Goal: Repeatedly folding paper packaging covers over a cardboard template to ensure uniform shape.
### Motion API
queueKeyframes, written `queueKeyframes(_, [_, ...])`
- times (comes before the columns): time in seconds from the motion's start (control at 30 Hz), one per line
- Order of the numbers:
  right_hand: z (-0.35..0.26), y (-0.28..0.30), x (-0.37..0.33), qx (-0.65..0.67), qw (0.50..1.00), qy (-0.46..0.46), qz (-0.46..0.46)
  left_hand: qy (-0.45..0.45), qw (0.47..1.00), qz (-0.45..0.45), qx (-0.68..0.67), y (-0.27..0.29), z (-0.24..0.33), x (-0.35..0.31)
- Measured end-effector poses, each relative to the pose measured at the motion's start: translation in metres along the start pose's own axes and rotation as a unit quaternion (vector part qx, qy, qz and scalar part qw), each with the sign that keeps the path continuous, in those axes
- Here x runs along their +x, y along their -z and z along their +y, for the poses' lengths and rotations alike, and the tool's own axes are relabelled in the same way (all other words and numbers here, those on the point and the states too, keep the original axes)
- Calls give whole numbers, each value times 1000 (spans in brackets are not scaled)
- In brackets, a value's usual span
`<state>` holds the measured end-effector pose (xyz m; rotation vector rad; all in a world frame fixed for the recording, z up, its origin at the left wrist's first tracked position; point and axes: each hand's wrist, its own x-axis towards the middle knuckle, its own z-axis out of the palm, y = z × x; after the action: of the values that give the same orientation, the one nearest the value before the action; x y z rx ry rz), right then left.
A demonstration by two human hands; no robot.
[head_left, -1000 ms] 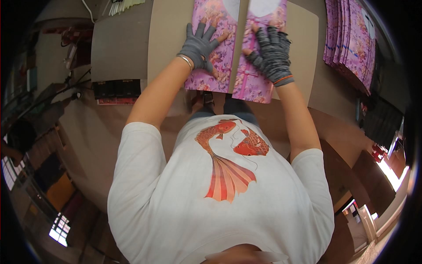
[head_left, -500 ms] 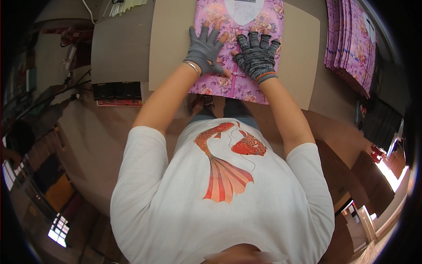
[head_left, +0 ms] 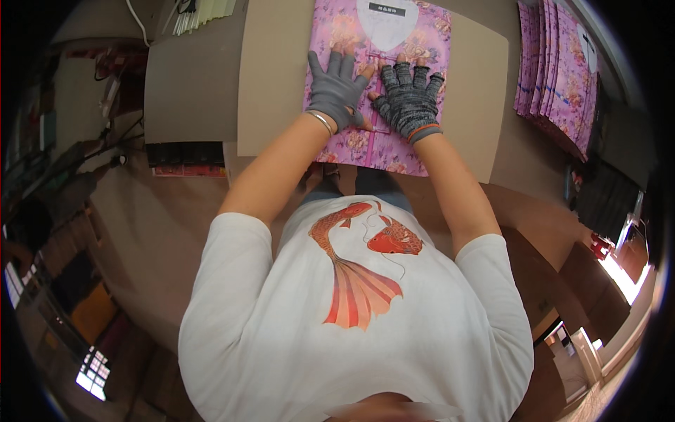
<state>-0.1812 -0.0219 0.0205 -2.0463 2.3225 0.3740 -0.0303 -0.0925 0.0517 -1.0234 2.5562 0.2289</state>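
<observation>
Left hand, in a plain grey fingerless glove, lay palm down on the left half of a purple floral-printed piece. I noted its fingers spread and open, gripping nothing. Right hand, in a mottled grey glove with an orange cuff line, pressed flat just beside it, fingers likewise fanned out, bare tips on the print. I saw the piece lying on a beige board, near edges close together, a white heart-shaped patch beyond the hands. To the right, apart from the board, I logged a stack of similar purple pieces; far left, pale strips.
</observation>
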Motion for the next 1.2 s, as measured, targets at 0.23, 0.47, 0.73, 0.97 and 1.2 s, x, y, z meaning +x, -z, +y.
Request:
queueKeyframes(0.23, [35, -39, 22, 76, 990, 46, 108, -51, 998, -2, 41, 10, 23, 17])
queueKeyframes(0.47, [123, -43, 153, 49, 966, -58, 246, -52, 998, 16, 13, 0, 27, 12])
queueKeyframes(0.73, [127, 3, 162, 5, 990, -28, 137, -61, 997, 22, 31, 2, 23, 11])
queueKeyframes(0.97, [52, -52, -138, 170, 951, 243, 84, -70, 997, -18, 37, 15, 16, 8])
queueKeyframes(1.2, [22, -9, -57, 209, 964, 86, 138, -94, 996, 0, -6, 3, 1, 6])
